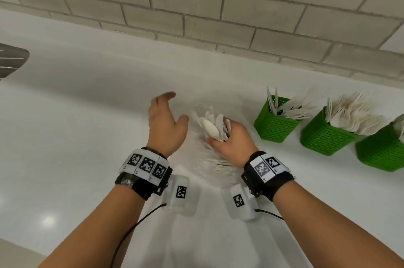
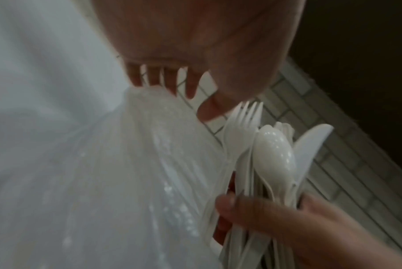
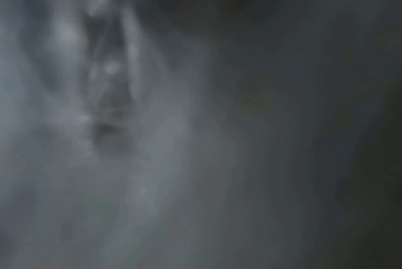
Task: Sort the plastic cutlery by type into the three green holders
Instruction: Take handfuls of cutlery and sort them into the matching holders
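Right hand [image 1: 231, 141] is clenched round a mixed fistful of white plastic cutlery [image 1: 215, 127] over the clear plastic bag [image 1: 209, 171] mid-bench, presumably for sorting. Left hand [image 1: 165, 123] hangs spread, empty. Three green perforated holders [image 1: 275, 127] line the bench's right edge.

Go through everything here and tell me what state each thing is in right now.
Left hand: open, fingers spread, holding nothing.
Right hand: gripping the cutlery bundle.
Cutlery bundle: mixed forks, spoons, a knife, unsorted.
Plastic bag: crumpled, with cutlery inside.
Green holders: upright, all with cutlery in them.
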A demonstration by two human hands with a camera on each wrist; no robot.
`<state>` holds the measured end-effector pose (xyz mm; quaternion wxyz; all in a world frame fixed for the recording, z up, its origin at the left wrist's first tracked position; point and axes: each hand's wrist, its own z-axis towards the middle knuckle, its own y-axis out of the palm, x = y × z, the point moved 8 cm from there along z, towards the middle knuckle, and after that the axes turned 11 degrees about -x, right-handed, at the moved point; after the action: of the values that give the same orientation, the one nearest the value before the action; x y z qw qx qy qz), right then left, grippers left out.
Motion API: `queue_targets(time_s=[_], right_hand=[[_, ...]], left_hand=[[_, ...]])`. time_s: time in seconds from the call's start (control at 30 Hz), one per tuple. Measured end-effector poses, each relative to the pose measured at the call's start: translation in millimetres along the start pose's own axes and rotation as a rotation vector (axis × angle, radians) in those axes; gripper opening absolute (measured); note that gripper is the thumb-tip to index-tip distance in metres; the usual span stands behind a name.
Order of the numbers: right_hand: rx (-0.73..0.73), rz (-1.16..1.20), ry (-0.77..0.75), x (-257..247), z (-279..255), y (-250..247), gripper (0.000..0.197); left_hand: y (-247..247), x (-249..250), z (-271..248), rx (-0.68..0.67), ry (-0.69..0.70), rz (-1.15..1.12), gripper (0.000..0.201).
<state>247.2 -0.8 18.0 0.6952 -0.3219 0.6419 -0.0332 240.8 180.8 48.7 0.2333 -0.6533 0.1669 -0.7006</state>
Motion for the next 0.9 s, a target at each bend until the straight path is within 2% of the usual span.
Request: queue_targets(time_s=[0.03, 0.1, 0.17, 0.2, 0.27, 0.3, 0.33, 0.4, 0.5, 0.6, 0.7, 0.77, 0.8, 0.83, 0.9], right_hand=[[0.029, 0.035, -0.003, -2.3, 0.3, -4.6, 0.02], [0.092, 0.104, -0.018, -8.2, -1.6, -14.3, 0.013], [0.14, 0.156, -0.046, -12.4, -3.7, -23.7, 0.009], [0.156, 0.186, -0.067, -16.2, -5.0, -27.7, 0.008], [0.16, 0.253, -0.107, -27.6, -7.1, -31.1, 0.009], [0.155, 0.281, -0.126, -34.6, -7.8, -31.2, 0.011], [0.16, 0.284, -0.138, -41.3, -8.9, -30.6, 0.013], [0.175, 0.348, -0.148, -55.7, -14.1, -32.5, 0.018], [0.238, 0.578, -0.181, -72.1, -35.9, -65.7, 0.014], [0.309, 0.841, -0.173, -56.2, -67.9, -102.5, 0.023], [0.415, 0.803, -0.179, -49.4, -104.9, -137.6, 0.014], [0.417, 0.816, -0.234, -44.9, -122.9, -156.2, 0.024], [0.421, 0.838, -0.253, -42.5, -133.4, -165.2, 0.021], [0.44, 0.775, -0.269, -39.0, -144.1, -175.9, 0.02], [0.504, 0.558, -0.203, -23.0, -166.3, -190.0, 0.022]], left_hand=[[-4.1, 13.4, -6.1, 0.067, 0.084, -0.057, 0.051], [-1.1, 30.0, -15.8, 0.064, 0.124, -0.287, 0.044], [13.4, 34.9, -21.8, -0.036, 0.058, -0.502, 0.049], [24.9, 35.6, -22.3, -0.133, 0.023, -0.549, 0.062], [48.8, 41.8, -23.1, -0.363, 0.005, -0.49, 0.087], [57.7, 51.0, -24.6, -0.44, 0.038, -0.435, 0.089], [63.4, 62.1, -25.7, -0.462, 0.084, -0.396, 0.085], [66.2, 89.3, -28.8, -0.405, 0.176, -0.407, 0.073], [71.0, 137.2, -39.9, -0.299, 0.314, -0.414, 0.051], [89.9, 180.5, -51.9, -0.262, 0.403, -0.311, 0.044], [115.4, 217.0, -66.2, -0.275, 0.475, -0.251, 0.046], [134.4, 236.2, -76.1, -0.313, 0.492, -0.252, 0.045], [145.6, 244.0, -80.6, -0.345, 0.491, -0.255, 0.044], [159.5, 250.2, -84.3, -0.396, 0.488, -0.259, 0.047], [192.6, 255.8, -91.9, -0.584, 0.466, -0.341, 0.064]])
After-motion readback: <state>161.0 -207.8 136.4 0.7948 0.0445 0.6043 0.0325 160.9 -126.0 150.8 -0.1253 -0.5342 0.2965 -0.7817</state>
